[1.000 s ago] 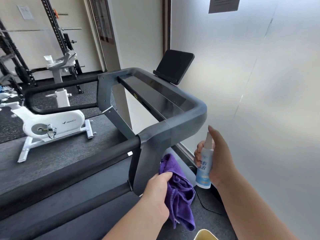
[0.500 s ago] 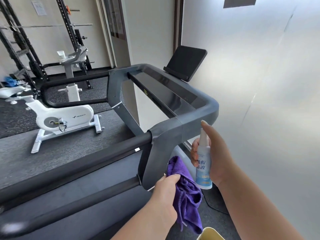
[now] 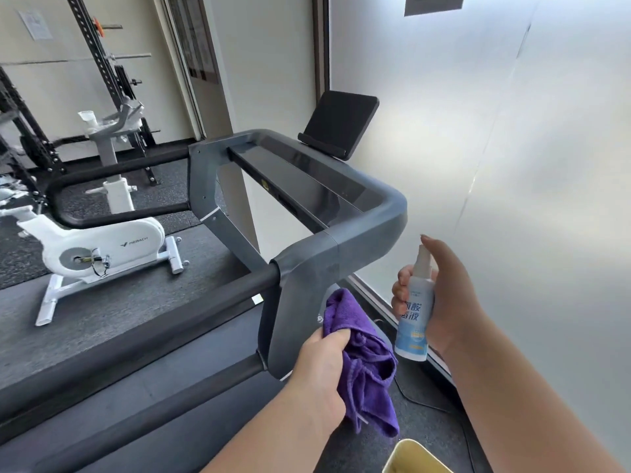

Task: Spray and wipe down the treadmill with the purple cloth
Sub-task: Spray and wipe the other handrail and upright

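while the white exercise bike (image 3: 102,247) at far left reads "merach" on its housing, the left hand (image 3: 322,361) reaches forward with fingers curled round a bunched purple cloth (image 3: 362,363), which touches the upright of the dark grey treadmill frame (image 3: 307,285). just right, the right hand (image 3: 444,295) grips a white-and-blue plastic spray bottle (image 3: 415,312) upright, forefinger over the nozzle; its label carries chinese characters, too small to read surely.
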